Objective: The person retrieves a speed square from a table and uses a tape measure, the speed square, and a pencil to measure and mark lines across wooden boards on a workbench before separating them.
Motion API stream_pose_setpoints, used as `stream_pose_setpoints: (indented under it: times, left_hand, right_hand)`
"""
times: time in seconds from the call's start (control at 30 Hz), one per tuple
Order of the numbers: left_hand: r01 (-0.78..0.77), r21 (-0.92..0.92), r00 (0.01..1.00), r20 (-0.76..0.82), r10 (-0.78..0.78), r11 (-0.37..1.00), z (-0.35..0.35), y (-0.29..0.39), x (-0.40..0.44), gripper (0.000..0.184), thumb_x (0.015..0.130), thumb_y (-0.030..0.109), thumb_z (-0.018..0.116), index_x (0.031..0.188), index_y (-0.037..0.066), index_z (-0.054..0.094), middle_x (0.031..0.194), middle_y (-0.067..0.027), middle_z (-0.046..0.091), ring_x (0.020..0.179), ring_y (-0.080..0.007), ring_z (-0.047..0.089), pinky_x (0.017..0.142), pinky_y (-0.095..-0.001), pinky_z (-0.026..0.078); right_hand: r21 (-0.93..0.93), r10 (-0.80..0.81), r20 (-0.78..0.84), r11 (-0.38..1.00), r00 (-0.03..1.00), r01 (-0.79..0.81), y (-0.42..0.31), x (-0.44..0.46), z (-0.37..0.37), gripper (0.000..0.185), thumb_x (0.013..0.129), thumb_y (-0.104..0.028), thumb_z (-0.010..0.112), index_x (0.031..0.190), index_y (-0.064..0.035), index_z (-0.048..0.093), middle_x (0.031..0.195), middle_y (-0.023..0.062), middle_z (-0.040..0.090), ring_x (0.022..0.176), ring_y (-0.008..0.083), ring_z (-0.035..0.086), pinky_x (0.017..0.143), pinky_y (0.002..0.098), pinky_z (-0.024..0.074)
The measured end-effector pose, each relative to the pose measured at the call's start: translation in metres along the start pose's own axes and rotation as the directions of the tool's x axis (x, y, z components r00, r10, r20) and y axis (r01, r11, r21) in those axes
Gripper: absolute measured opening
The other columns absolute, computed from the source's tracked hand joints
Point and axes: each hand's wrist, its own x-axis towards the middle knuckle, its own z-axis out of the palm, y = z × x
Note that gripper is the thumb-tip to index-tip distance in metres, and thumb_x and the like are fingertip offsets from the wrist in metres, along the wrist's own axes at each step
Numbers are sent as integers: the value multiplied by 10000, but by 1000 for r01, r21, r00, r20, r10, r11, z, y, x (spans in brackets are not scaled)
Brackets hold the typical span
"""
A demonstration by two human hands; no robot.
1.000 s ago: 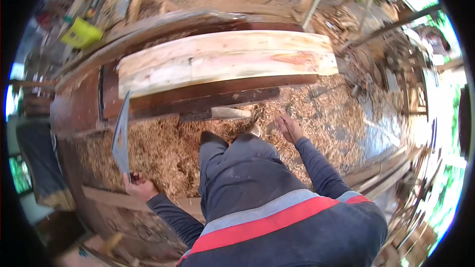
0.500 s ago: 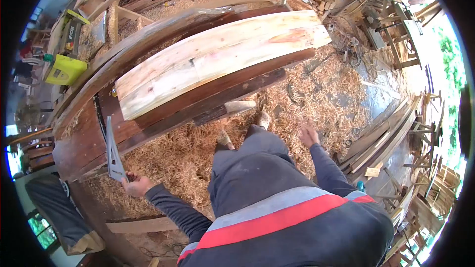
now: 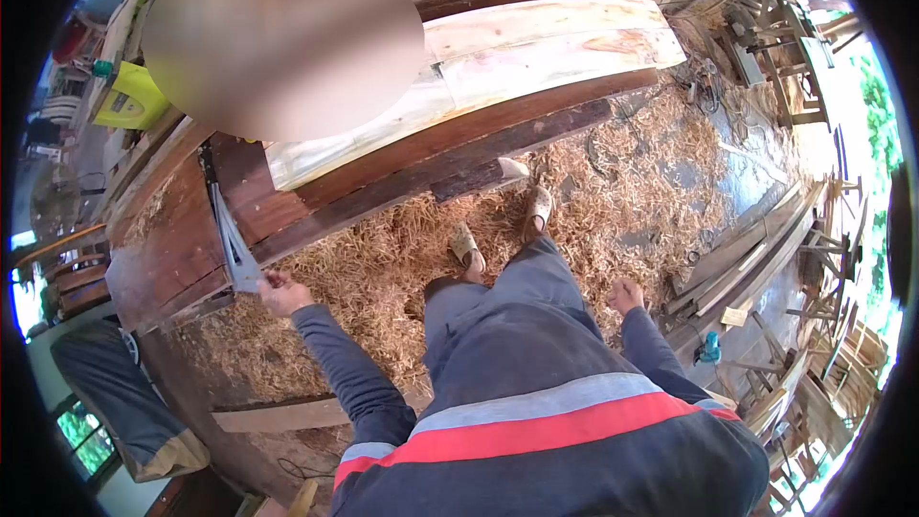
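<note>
My left hand grips the wide end of a grey metal triangular square, beside the left end of a dark reddish timber bench. The narrow end of the square reaches over the bench top towards a dark slot. Lying lengthwise on the bench is a pale, slightly curved wooden board. A blurred oval hides much of the board's left half. My right hand hangs low on the right, fingers curled in with nothing visible in them, above the shavings.
Wood shavings cover the floor around my feet. Stacked planks lie to the right, near a teal power tool. A yellow-green container stands behind the bench at left, and a dark covered bundle sits at lower left.
The view has shifted, and the board and bench sit higher in it. My left hand still holds the square. My right hand has dropped lower, its fingers more curled. A blurred oval has appeared.
</note>
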Motion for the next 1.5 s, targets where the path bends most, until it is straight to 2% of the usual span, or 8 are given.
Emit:
stream_pose_setpoints:
  times: [0.17,0.23,0.43,0.67,0.9,1.13,1.33,1.5]
  left_hand:
    - [250,-6,962,114,-248,968,-1,-39,-31,206,950,171,632,1026,-17,593,868,-97,643,768,-176,617,659,-254,525]
    - [425,8,878,239,-415,905,-10,-72,-32,227,993,192,576,1080,-18,564,898,-102,659,780,-168,633,667,-262,542]
    - [514,126,820,217,-529,848,-21,-115,-28,186,948,174,644,1032,29,562,916,-102,671,792,-172,636,649,-258,510]
    - [298,216,952,10,-307,930,-15,-96,-36,197,966,117,585,911,-67,627,895,-151,692,721,-203,666,574,-263,510]
    - [84,100,969,225,-105,991,-27,-58,-15,229,951,90,597,977,-135,567,963,-220,670,846,-292,689,711,-332,583]
    - [77,172,939,319,-130,982,0,1,-55,256,992,109,536,1073,-133,512,991,-225,645,881,-298,685,785,-341,591]
    - [126,224,927,321,-196,966,-7,-36,-84,239,1004,116,510,1070,-112,537,1005,-212,653,877,-287,681,759,-344,579]
    - [237,251,890,332,-313,939,-4,-68,-91,247,996,131,539,1071,-104,540,1005,-208,654,878,-276,675,759,-343,579]
  right_hand:
    - [103,24,-45,995,999,-19,-38,-5,10,219,978,-281,570,932,-67,583,657,77,624,512,115,566,452,262,456]
    - [26,-129,-69,991,989,131,-35,5,8,222,980,-289,564,949,-69,582,658,76,622,499,109,548,447,256,447]
    - [50,-170,-95,983,981,175,-19,4,22,194,982,-280,568,932,-94,592,649,60,604,501,107,546,436,249,439]
    - [27,1,-52,1000,999,0,-13,-12,26,163,963,-241,592,910,-87,604,625,56,575,485,127,550,419,273,451]
    - [84,54,-40,995,998,-50,5,3,22,176,951,-225,579,846,-87,604,614,70,598,477,150,563,406,278,441]
    - [-85,-56,70,994,996,62,-65,15,39,220,981,-197,529,820,-54,569,613,76,601,486,153,566,433,301,462]
    - [-14,-177,68,984,982,178,-96,23,46,237,999,-243,533,954,-30,627,682,48,610,583,114,590,501,293,514]
    - [-90,-167,104,980,981,176,-101,13,34,227,990,-219,540,882,-29,601,669,47,599,580,107,597,498,277,512]
